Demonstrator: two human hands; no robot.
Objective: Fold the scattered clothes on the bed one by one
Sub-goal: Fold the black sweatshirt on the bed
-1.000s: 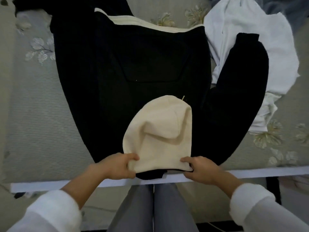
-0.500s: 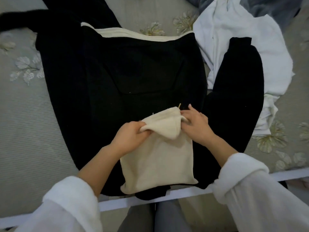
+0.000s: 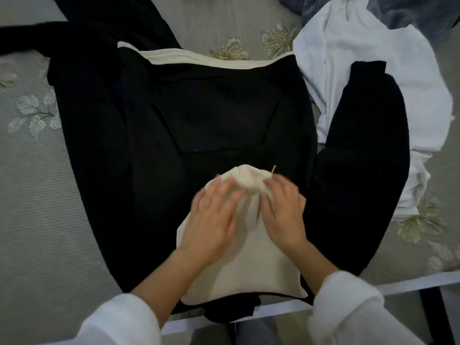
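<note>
- half a second back you were pinching the tip of the cream knitted hood [image 3: 244, 270]. now both hands lie flat on top of it.
- your left hand [image 3: 214, 220] has its fingers spread and pressed onto the left half of the hood. it is blurred, so it looks to be mid-stroke.
- your right hand [image 3: 283, 215] is pressed the same way on the right half, with fingers straight and nothing pinched.
- the hood's tip now shows as a rounded hump just past your fingertips.
- a second ago you held the hood's near corners at the bed edge. they now lie loose there.
- the black hooded sweatshirt [image 3: 199, 115] lies spread on the grey flower-embroidered bed cover [image 3: 37, 195], its body flat and the hood turned down onto it.
- its right black sleeve [image 3: 368, 145] is still out to the side, overlapping the crumpled white garment [image 3: 361, 70].
- i judge the hood step to be nearly done. the sleeves and body folds are still to come, and the white garment waits untouched.
</note>
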